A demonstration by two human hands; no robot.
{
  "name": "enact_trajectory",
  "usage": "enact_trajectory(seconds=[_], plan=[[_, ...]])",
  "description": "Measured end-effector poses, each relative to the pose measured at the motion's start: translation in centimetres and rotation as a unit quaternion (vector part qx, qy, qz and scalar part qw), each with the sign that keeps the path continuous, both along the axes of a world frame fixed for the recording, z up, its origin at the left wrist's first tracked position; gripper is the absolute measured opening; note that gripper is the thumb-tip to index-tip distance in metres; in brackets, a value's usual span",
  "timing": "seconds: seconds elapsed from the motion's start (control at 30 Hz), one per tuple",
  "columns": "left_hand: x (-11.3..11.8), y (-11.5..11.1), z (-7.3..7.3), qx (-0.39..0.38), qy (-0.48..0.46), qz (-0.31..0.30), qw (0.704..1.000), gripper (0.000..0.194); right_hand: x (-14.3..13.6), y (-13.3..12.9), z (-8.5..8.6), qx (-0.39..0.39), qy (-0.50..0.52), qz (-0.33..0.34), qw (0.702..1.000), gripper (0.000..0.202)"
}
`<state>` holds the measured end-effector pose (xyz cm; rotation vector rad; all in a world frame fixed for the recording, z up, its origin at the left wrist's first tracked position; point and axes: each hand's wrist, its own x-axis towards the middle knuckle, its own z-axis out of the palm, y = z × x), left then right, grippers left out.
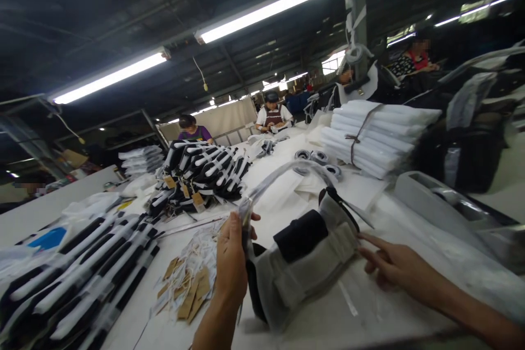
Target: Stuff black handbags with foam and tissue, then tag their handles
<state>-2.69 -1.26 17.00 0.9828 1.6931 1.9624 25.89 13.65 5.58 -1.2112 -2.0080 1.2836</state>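
A small grey handbag (pixel 315 270) with black trim and a black flap (pixel 301 235) lies tilted in front of me on the white table. Its arched handle (pixel 283 172) is wrapped in clear plastic. My left hand (pixel 233 251) is closed around the handle's left end, with the thumb upright along it. At the bag's right edge is my right hand (pixel 394 265), index finger stretched out and the others loosely bent. That fingertip is at or just touching the bag's side; nothing is held there. Beside my left wrist lies a pile of brown paper tags (pixel 194 292) with white strings.
Stacks of black wrapped bags (pixel 205 169) and black-and-white strap-like pieces (pixel 82 279) lie left. A tied bundle of white packing sheets (pixel 369 134), plastic rolls (pixel 311 157) and a grey tray-like holder (pixel 443 202) stand right. Co-workers (pixel 274 115) sit beyond.
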Motion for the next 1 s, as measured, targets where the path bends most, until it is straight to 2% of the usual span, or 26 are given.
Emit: enact_trajectory(seconds=[0.07, 0.17, 0.27, 0.37, 0.43, 0.53, 0.63, 0.77, 0.87, 1.0], plan=[[0.2, -1.1, 1.0, -0.042, 0.073, -0.026, 0.996, 0.057, -0.1, 1.5, 2.5, 0.087, -0.026, -0.018, 0.996, 0.060], [0.0, -1.7, 1.9, -0.067, 0.110, -0.070, 0.989, 0.056, -1.1, 5.7, 6.6, 0.188, -0.006, -0.101, 0.977, 0.061], [-0.3, -1.5, 2.7, -0.072, 0.070, -0.084, 0.991, 0.055, -3.6, 11.7, 8.7, 0.253, -0.067, -0.077, 0.962, 0.045], [-0.2, -1.2, 3.3, -0.078, 0.023, -0.065, 0.995, 0.056, -6.8, 17.0, 8.1, 0.252, -0.122, -0.061, 0.958, 0.024], [0.0, -1.0, 3.6, -0.086, 0.000, -0.055, 0.995, 0.057, -8.7, 19.3, 6.9, 0.243, -0.154, -0.058, 0.956, 0.026], [0.0, -0.9, 4.2, -0.111, -0.015, -0.037, 0.993, 0.059, -10.5, 20.7, 5.2, 0.236, -0.173, -0.072, 0.954, 0.032], [-0.5, -0.8, 4.8, -0.140, 0.018, -0.041, 0.989, 0.060, -10.7, 20.8, 4.5, 0.246, -0.156, -0.095, 0.952, 0.029], [-1.0, -0.4, 5.6, -0.173, 0.075, -0.095, 0.978, 0.062, -8.6, 19.1, 5.4, 0.275, -0.096, -0.147, 0.945, 0.029], [-0.8, -0.1, 6.2, -0.181, 0.072, -0.134, 0.972, 0.059, -5.8, 14.8, 6.7, 0.306, -0.027, -0.192, 0.932, 0.038], [-0.3, 0.1, 7.2, -0.185, 0.038, -0.192, 0.963, 0.054, -2.4, 5.6, 7.5, 0.384, 0.154, -0.222, 0.883, 0.042]])
